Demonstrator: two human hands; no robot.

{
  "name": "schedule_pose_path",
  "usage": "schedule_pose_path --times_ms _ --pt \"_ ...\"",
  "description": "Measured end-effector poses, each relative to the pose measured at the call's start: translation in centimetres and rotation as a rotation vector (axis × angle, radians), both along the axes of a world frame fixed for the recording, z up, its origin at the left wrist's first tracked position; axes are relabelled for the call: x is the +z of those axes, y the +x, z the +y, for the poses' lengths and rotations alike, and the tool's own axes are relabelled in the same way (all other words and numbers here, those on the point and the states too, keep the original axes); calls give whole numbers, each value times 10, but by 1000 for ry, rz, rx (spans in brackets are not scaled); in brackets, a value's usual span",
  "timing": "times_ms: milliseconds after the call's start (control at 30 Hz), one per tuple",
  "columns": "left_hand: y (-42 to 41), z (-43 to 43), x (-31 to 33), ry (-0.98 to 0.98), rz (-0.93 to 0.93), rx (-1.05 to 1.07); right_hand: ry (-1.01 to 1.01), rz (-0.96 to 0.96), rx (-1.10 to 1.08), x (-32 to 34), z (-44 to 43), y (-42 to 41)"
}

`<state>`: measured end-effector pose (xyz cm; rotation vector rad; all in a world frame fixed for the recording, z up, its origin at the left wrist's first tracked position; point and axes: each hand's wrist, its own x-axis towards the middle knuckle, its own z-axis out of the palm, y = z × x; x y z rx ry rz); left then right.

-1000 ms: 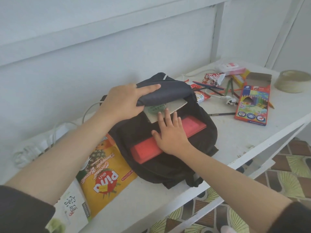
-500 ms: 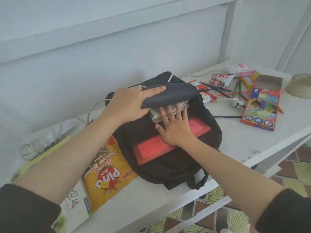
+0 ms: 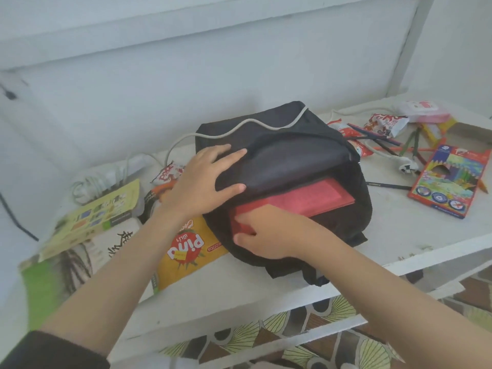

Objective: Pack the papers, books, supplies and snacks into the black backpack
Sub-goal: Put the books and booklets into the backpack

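One white surface (image 3: pixel 399 235) carries everything we see. Largest on it is the black backpack (image 3: pixel 292 161), lying flat near the middle with its mouth open toward us and a white cable (image 3: pixel 239 129) draped across its back. To the left lies a green-and-white book (image 3: pixel 80 251) with a pale yellow-green booklet (image 3: pixel 98 214) on top of it. Beside them is a yellow snack pack (image 3: pixel 186 251), whose far edge is tucked under the backpack.

On the right, well apart from the bag, we see a coloured pencil box (image 3: pixel 450 182). A red book (image 3: pixel 306 198) sits partly inside the backpack's mouth, with its near long edge in view.

Our left grip (image 3: pixel 202 187) clasps the bag's upper flap, fingers on top and thumb at its edge, holding the mouth open. Our right grip (image 3: pixel 271 233) is curled round the near-left corner of the red book, at the bag's lip.

Smaller things lie behind and beside the pencil box: red-and-white snack packets (image 3: pixel 386 123), a pink-and-white pack (image 3: pixel 423 110), loose pencils (image 3: pixel 410 145), a white plug (image 3: pixel 407 167) and one black pencil (image 3: pixel 386 185). Another small packet (image 3: pixel 167 174) lies just beyond our left wrist.
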<state>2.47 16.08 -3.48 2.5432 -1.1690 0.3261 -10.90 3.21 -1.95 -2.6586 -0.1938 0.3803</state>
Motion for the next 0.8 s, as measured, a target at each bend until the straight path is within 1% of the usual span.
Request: schedule_pose_path --times_ms 133,233,300,333,400,433,500,533,633,700,800 --pt "-27 60 -3 -249 46 151 128 -67 133 4 23 6" --pt "-49 112 -12 -348 67 340 123 -139 165 5 41 14" --pt "-62 148 -22 -370 108 549 102 -204 169 2 55 22" --pt "-68 165 -26 -351 122 659 100 -221 167 -1 63 28" --pt "-75 199 -35 -244 77 831 147 -213 181 -9 79 43" --pt "-79 214 -38 -226 94 920 172 -201 194 -14 88 51" --pt "-90 237 -43 -304 227 1052 190 -209 219 -23 106 67" --pt "-95 246 -45 -372 310 1059 194 -227 233 -28 114 76" --pt "-106 260 -49 -532 515 950 212 -275 269 -41 133 97" --pt "-105 264 -49 -571 568 928 181 -303 292 -46 142 108" --pt "-98 264 -49 -652 587 924 165 -309 277 -52 148 119"
